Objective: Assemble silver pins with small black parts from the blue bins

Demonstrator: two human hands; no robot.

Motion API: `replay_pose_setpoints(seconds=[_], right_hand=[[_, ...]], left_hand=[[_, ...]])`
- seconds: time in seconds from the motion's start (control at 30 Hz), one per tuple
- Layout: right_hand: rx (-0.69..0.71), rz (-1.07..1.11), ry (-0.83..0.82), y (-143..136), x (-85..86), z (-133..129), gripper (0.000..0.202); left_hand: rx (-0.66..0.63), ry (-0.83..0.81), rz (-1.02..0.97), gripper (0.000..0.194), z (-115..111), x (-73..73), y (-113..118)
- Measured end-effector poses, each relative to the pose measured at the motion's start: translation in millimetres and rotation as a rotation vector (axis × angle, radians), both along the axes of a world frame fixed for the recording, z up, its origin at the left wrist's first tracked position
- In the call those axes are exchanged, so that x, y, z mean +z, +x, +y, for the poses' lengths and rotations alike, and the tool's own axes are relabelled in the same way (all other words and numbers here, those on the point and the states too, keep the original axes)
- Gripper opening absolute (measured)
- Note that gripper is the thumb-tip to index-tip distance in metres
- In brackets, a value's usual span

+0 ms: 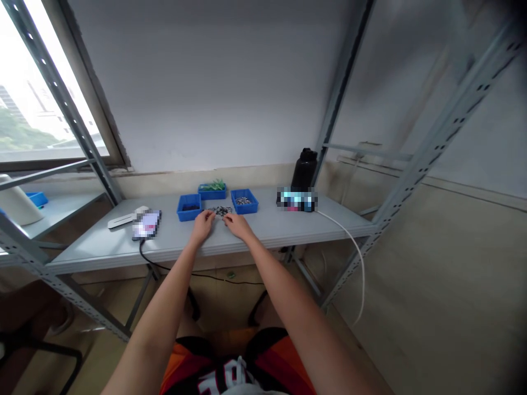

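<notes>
My left hand [202,226] and my right hand [237,225] rest close together over the table, their fingertips pinched and pointing toward each other. Whatever lies between the fingers is too small to make out. Just beyond the fingertips is a loose pile of small dark and silvery pieces [223,209]. A blue bin [189,214] with dark contents stands behind my left hand. Behind my right hand is another blue bin [248,209], holding small shiny metal pieces. Farther back, against the wall, a third blue bin [212,194] contains green strip-like pieces.
On the left of the grey table [263,233] lie a phone [147,225] with a black cable and a white flat object [121,221]. At the right, a device with a lit screen [297,200] stands before a black bottle [305,170]. Metal shelf posts [343,82] frame both sides.
</notes>
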State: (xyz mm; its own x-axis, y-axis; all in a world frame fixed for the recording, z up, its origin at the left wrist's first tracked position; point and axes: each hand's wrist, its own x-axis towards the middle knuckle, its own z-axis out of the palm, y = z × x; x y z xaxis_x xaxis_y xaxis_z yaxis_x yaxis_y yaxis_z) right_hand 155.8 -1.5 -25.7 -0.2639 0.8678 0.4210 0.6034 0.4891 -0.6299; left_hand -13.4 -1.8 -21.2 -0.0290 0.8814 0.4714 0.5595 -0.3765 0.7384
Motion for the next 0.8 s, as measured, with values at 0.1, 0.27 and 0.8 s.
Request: replay_pose_setpoints(seconds=[0.1,0.27,0.8], right_hand=[[0.022,0.009,-0.010,0.6,-0.1,1.4,0.023],[0.009,0.072,-0.057,1.3,2.0,1.2,0.025],[0.071,-0.234,0.020,-1.2,10.0,-9.0,0.025]], left_hand=[[-0.031,0.003,-0.041,0.027,-1.5,3.3,0.3],[-0.113,0.001,-0.009,0.029,-6.3,7.0,2.6],[-0.157,-0.020,0.063,0.034,-8.9,9.8,2.7]])
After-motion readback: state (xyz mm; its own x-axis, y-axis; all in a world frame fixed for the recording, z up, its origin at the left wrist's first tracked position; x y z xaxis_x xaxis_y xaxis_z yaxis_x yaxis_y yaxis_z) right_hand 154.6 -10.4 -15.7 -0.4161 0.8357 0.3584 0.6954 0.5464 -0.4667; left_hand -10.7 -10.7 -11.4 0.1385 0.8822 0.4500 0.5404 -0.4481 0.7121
